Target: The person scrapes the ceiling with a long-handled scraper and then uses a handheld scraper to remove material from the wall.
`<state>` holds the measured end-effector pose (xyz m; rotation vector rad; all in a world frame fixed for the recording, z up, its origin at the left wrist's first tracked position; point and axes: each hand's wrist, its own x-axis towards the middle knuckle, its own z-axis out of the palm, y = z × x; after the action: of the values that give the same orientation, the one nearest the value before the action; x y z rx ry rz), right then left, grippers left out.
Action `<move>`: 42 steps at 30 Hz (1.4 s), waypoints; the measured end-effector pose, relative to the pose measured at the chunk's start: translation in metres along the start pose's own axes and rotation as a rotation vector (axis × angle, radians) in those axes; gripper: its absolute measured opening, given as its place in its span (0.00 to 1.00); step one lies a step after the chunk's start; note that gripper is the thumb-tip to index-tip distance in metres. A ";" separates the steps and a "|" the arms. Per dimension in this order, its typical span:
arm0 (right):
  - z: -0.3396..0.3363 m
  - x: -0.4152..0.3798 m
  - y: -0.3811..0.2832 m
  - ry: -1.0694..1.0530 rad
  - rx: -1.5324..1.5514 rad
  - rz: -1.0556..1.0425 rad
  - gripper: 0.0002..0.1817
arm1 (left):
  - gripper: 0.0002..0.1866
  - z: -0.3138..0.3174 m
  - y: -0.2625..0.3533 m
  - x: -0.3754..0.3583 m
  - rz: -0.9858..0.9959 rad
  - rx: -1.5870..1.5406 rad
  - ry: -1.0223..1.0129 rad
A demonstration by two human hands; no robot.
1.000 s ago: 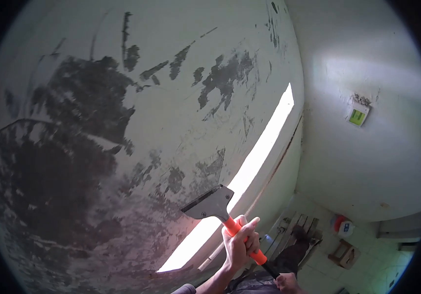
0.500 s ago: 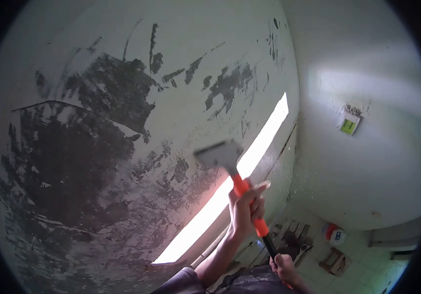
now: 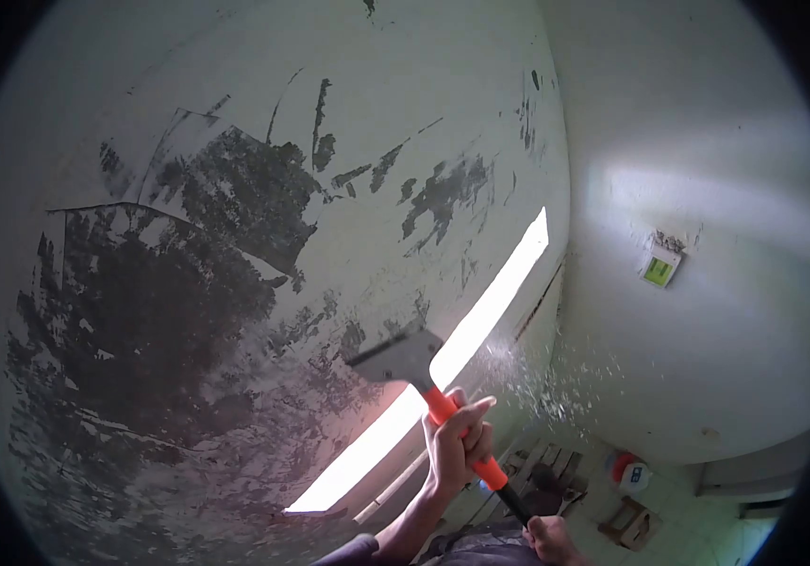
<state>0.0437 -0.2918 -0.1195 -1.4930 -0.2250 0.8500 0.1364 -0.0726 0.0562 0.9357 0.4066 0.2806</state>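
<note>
The left hand grips the orange handle of a scraper, thumb stretched along it. The right hand holds the black lower end of the shaft. The metal blade lies against the wall, whose white paint is scraped off in large dark patches. A bright strip of light runs just beside the blade. White flecks hang in the air to the right.

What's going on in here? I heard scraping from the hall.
A person is holding a long scraper with both hands, its blade against a wall whose pale paint is already off in big dark patches. The left hand grips the orange handle near the blade; the right hand holds the dark end lower down. Flecks hang in the air beside a bright window strip.
</note>
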 end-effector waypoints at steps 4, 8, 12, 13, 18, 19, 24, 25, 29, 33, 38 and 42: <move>-0.012 0.022 -0.013 0.068 -0.132 -0.088 0.42 | 0.13 0.014 0.012 0.022 -0.027 -0.022 -0.080; -0.025 0.001 -0.017 0.032 -0.157 -0.100 0.43 | 0.12 0.007 -0.008 0.005 0.032 -0.084 -0.028; -0.027 0.005 -0.032 0.040 -0.197 -0.091 0.42 | 0.15 -0.001 -0.005 0.005 -0.023 -0.155 -0.045; -0.028 0.012 -0.037 0.097 -0.157 -0.102 0.42 | 0.15 0.008 -0.001 0.013 0.000 -0.136 -0.060; -0.034 -0.005 -0.031 0.078 -0.216 -0.086 0.42 | 0.11 0.006 -0.008 -0.003 0.033 -0.164 0.032; -0.033 -0.004 -0.029 0.065 -0.240 -0.085 0.43 | 0.12 -0.003 -0.011 -0.009 -0.012 -0.144 0.031; -0.045 0.035 -0.051 0.102 -0.281 -0.167 0.44 | 0.14 0.022 0.014 0.019 0.088 -0.148 -0.102; -0.045 0.029 -0.053 0.073 -0.257 -0.142 0.44 | 0.15 0.023 0.012 0.017 0.107 -0.167 -0.106; -0.042 -0.003 -0.065 0.032 -0.321 -0.070 0.43 | 0.15 0.019 0.011 -0.010 0.044 -0.173 -0.055; -0.038 0.028 -0.088 0.117 -0.294 -0.158 0.42 | 0.14 0.037 0.030 0.022 0.124 -0.117 -0.136; -0.055 0.018 -0.057 0.083 -0.337 -0.195 0.40 | 0.14 0.022 0.007 0.011 0.190 -0.209 -0.114; -0.061 0.028 -0.084 0.116 -0.272 -0.108 0.41 | 0.14 0.048 0.036 0.026 0.183 -0.171 -0.217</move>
<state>0.1308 -0.3104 -0.0591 -1.7618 -0.3425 0.6622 0.1791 -0.0764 0.1061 0.8254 0.0958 0.3704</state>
